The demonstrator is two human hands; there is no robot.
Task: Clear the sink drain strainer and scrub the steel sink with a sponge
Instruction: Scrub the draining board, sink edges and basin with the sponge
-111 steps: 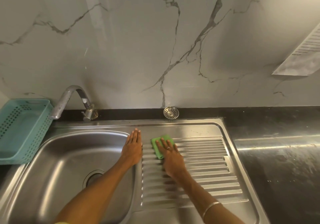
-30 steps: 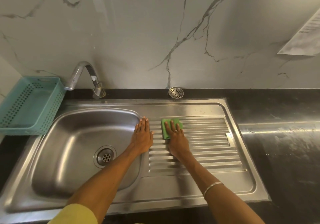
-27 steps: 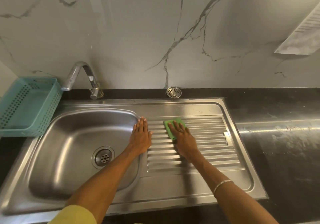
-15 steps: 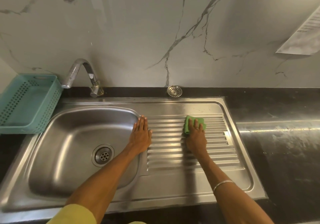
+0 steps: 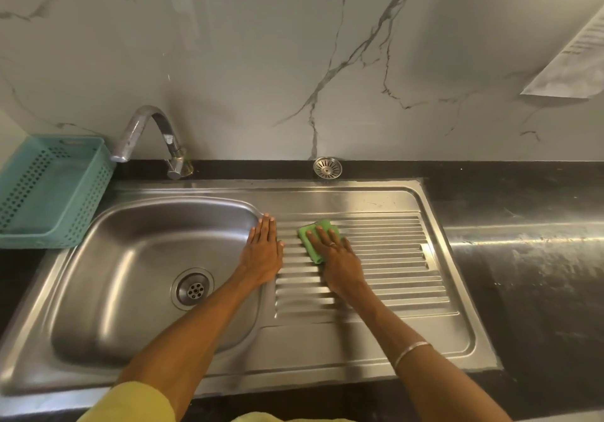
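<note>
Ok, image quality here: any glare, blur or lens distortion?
Head view: wide-angle bowing curves the counter edge; glare streaks on the wet counter and the sink basin wall; slight softness around the right hand on the sponge; otherwise evenly lit.

One of nearly everything, two hands.

Two hands: left [image 5: 263, 251], right [image 5: 340, 258]. One sponge [image 5: 309, 242] under the right. One sink [image 5: 359, 199], one drain [image 5: 193, 289] left of the hands, one strainer [image 5: 327, 167] beyond them, one tap [image 5: 147, 137], one basket [image 5: 49, 189] far left, one bangle [image 5: 410, 351], one ring [image 5: 332, 244].
</note>
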